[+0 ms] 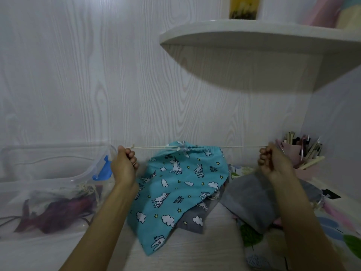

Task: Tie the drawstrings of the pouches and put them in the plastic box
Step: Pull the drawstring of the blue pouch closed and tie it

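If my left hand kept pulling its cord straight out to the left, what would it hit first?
Probably the clear plastic box: its near corner and blue latch sit just left of the left hand. Depth is unclear, so the hand might pass above the rim.

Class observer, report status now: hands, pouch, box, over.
Left hand and right hand each grip a drawstring, pulled taut. Teal unicorn pouch cinched, hanging between them. Plastic box open at left. Path unobstructed.

left hand [124, 163]: raised, fingers curled in a closed grip | right hand [270, 162]: raised level, same closed grip | forearms: bare, extended forward, spread apart
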A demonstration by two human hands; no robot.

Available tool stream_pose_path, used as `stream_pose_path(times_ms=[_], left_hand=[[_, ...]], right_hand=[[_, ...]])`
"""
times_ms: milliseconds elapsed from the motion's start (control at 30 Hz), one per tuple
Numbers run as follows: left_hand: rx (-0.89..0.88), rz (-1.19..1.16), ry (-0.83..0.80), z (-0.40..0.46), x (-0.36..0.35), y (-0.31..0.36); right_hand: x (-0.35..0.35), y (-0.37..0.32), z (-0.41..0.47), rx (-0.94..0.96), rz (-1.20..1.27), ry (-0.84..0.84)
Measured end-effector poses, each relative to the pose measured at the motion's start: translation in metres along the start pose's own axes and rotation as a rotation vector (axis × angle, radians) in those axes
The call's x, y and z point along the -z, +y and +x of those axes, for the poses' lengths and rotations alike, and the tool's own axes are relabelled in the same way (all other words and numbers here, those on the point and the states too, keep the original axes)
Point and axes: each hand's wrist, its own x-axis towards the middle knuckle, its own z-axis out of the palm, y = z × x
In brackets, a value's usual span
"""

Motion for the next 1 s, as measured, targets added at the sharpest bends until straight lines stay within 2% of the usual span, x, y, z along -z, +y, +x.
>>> stream_pose_path(times_ms=[100,167,200,267,333,367,433,500,567,600,667,733,833,933,1000], left_hand=[[-0.045,-0.056,0.041,-0.004,-0.004,0.002],[-0.093,0.047,0.043,-0.008,-0.005,0.003],[-0.123,0.167,0.023,-0.008,-0.005,0.003],[-0.169,0.565,-0.086,-0.003,-0.001,0.003],[-0.187,1.062,-0.247,0.000,0.004,0.001],[-0.216,1.306,-0.280,0.001,0.007,-0.001],[-0.325,1.738,-0.247,-0.003,0.008,-0.001],[-0.447,1.999,-0.220,-0.013,0.006,0.002],[-0.549,2.030,-0.231,-0.018,0.001,0.008],[-0.556,1.968,-0.281,-0.020,-0.003,0.011],[-0.450,1.726,-0.494,-0.025,-0.011,0.015],[-0.321,1.639,-0.726,-0.031,-0.016,0.007],[-0.341,1.815,-0.861,-0.034,-0.014,-0.019],[-0.432,1.901,-0.883,-0.031,-0.010,-0.035],[-0.529,1.889,-0.896,-0.029,-0.009,-0.040]], right_hand=[[0.011,0.000,0.003,0.033,0.135,0.171],[0.014,-0.001,0.000,0.059,0.064,0.223],[0.013,-0.004,-0.003,0.068,-0.048,0.209],[0.008,-0.010,-0.009,0.090,-0.521,0.130],[0.003,-0.012,-0.015,0.089,-1.094,-0.019],[0.000,-0.011,-0.018,0.067,-1.297,-0.084],[-0.006,-0.009,-0.022,0.001,-1.570,-0.150],[-0.010,-0.007,-0.026,0.010,-1.776,-0.171],[-0.017,-0.014,-0.034,0.107,-1.791,-0.240],[-0.022,-0.018,-0.037,0.123,-1.731,-0.351],[-0.035,-0.017,-0.051,0.005,-1.672,-0.638],[-0.047,-0.002,-0.062,-0.113,-1.771,-0.803],[-0.056,0.029,-0.062,-0.156,-1.937,-0.775],[-0.056,0.039,-0.060,-0.081,-1.882,-0.659],[-0.056,0.035,-0.060,0.016,-1.795,-0.643]])
